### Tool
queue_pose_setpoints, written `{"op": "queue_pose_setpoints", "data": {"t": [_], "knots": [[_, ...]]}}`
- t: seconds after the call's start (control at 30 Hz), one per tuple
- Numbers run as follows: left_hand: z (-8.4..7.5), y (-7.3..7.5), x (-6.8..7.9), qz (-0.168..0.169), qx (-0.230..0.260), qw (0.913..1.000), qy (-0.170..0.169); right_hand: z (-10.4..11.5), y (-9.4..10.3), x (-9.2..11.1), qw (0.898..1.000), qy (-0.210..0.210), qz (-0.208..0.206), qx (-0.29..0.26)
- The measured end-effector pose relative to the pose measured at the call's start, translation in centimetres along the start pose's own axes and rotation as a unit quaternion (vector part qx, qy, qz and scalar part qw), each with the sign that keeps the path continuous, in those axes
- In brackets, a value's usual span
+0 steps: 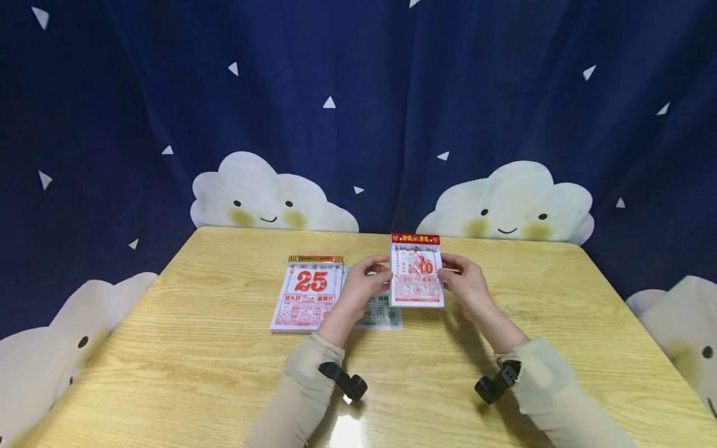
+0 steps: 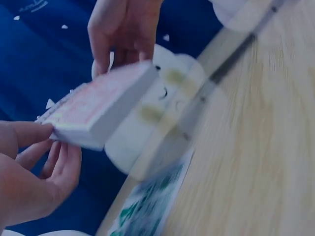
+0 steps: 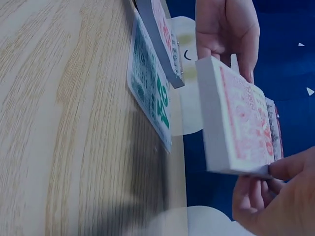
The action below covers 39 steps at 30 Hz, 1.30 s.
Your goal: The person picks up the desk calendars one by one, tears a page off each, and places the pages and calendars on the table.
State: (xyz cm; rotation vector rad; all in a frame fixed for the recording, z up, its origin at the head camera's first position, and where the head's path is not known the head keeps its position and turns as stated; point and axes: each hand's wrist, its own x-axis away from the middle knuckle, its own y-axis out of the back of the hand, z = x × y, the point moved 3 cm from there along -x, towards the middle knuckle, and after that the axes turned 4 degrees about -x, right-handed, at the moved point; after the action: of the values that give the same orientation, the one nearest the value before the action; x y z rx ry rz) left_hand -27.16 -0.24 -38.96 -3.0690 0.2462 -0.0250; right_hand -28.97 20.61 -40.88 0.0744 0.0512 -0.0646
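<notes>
Between my two hands a small tear-off calendar (image 1: pixel 416 280) is held up over the table, its red header on top and a red 10 on the page. My left hand (image 1: pixel 366 286) pinches its left edge, thumb on the front and fingers behind. On the opposite edge my right hand (image 1: pixel 465 283) pinches it the same way. The thick white page block (image 3: pixel 214 118) shows from the side in the right wrist view. Below and left of it lies a loose sheet with green print (image 3: pixel 147 81), partly hidden by my left hand in the head view.
A larger tear-off calendar (image 1: pixel 308 295) with a red 25 lies on the wooden table (image 1: pixel 196 348), left of my left hand, overlapping the green sheet. Behind the table hangs a dark blue curtain (image 1: pixel 358 124) with clouds and white triangles.
</notes>
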Motion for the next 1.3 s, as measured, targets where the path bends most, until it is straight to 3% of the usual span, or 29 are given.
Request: {"op": "queue_pose_setpoints", "data": {"t": [0.07, 0.17, 0.27, 0.43, 0.57, 0.7, 0.83, 0.97, 1.07, 1.13, 1.17, 1.3], "knots": [[-0.3, 0.6, 0.1, 0.015, -0.031, 0.9992, -0.019, -2.5, 0.6, -1.7, 1.0, 0.013, 0.004, -0.022], [-0.9, 1.3, 0.5, 0.042, -0.068, 0.996, -0.04, -3.2, 0.5, -2.4, 0.999, 0.0, 0.01, -0.033], [-1.5, 2.0, 1.1, 0.072, -0.057, 0.9948, -0.045, 0.1, -0.8, -0.4, 0.999, -0.009, 0.031, -0.032], [-2.1, 2.8, 2.0, 0.108, 0.006, 0.9937, -0.026, 6.1, -2.9, 3.1, 0.996, -0.022, 0.068, -0.054], [-1.9, 3.2, 2.2, 0.142, 0.048, 0.9883, -0.029, 7.3, -3.5, 3.7, 0.994, -0.054, 0.072, -0.07], [-1.5, 3.4, 2.2, 0.193, 0.105, 0.9749, -0.039, 7.1, -3.6, 3.7, 0.992, -0.06, 0.076, -0.076], [-1.2, 3.3, 2.0, 0.236, 0.163, 0.9572, -0.043, 6.9, -3.6, 3.5, 0.994, -0.047, 0.074, -0.067], [-1.0, 3.3, 1.8, 0.243, 0.197, 0.9485, -0.052, 7.1, -3.7, 3.5, 0.997, -0.023, 0.07, -0.025], [-0.8, 3.3, 1.7, 0.236, 0.209, 0.947, -0.06, 7.8, -3.9, 3.8, 0.995, 0.052, 0.06, 0.057], [-0.8, 3.3, 1.6, 0.232, 0.213, 0.9469, -0.064, 8.4, -4.0, 4.1, 0.979, 0.145, 0.044, 0.135], [-0.7, 3.4, 1.6, 0.228, 0.216, 0.9471, -0.063, 8.7, -4.1, 4.2, 0.963, 0.199, 0.035, 0.177], [-0.6, 3.6, 1.5, 0.216, 0.229, 0.9474, -0.061, 9.5, -4.6, 5.0, 0.873, 0.395, 0.022, 0.285]]}}
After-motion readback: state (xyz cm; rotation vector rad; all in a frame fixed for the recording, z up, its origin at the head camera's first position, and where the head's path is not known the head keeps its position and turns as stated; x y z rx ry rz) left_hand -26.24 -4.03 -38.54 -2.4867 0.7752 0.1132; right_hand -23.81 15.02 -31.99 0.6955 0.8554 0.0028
